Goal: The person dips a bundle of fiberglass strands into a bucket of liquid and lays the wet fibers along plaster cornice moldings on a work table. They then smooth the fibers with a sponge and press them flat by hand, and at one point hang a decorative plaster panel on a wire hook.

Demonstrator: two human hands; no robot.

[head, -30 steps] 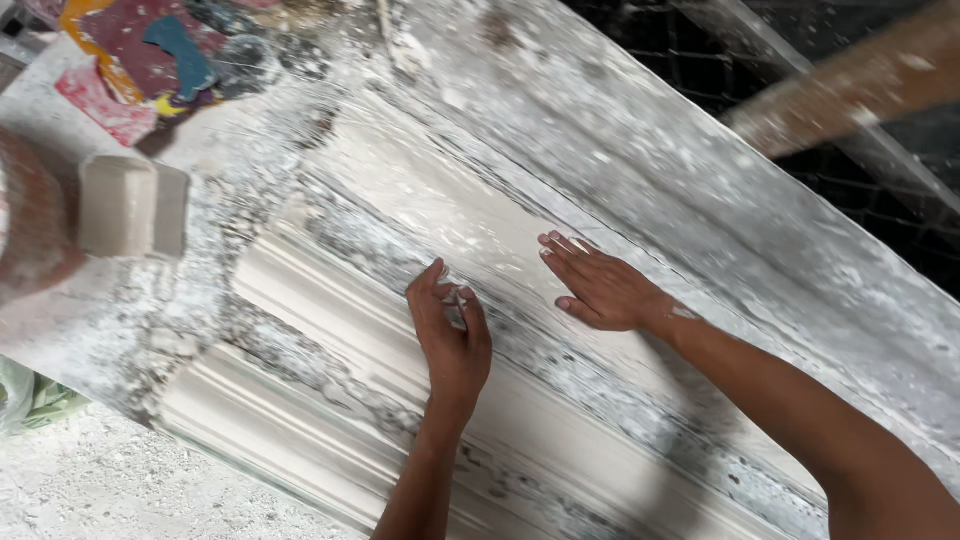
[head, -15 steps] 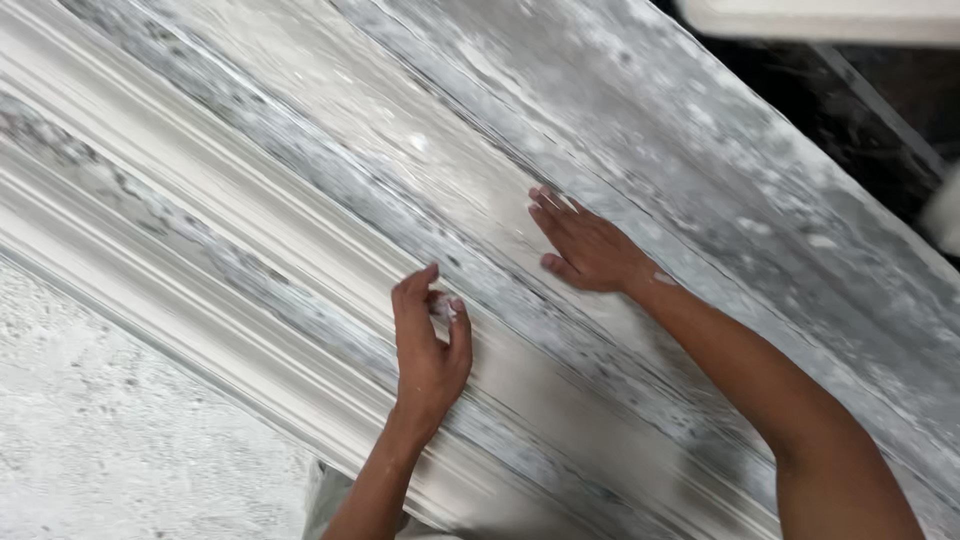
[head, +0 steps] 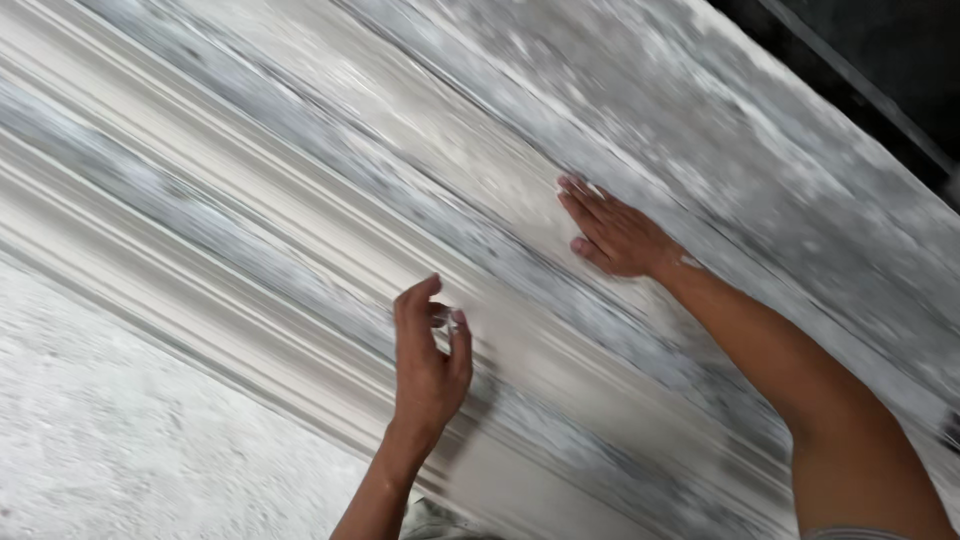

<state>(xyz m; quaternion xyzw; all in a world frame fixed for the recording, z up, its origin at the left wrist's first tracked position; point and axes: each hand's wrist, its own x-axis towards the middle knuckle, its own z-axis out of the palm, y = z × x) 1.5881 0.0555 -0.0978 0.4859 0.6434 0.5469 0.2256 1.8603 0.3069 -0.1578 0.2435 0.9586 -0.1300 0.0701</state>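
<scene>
White plaster moulding (head: 300, 200), long and ridged, running diagonally across the dusty work surface (head: 120, 450). Left hand (head: 428, 365) up on edge against a ridge, fingers loosely curled, holding nothing. Right hand (head: 615, 235) flat, fingers straight and close together.

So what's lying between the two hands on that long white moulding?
Nothing loose. In the head view, only bare ribbed moulding, white with grey patches, runs between the left hand and the right hand. Motion blur could hide small bits.
</scene>
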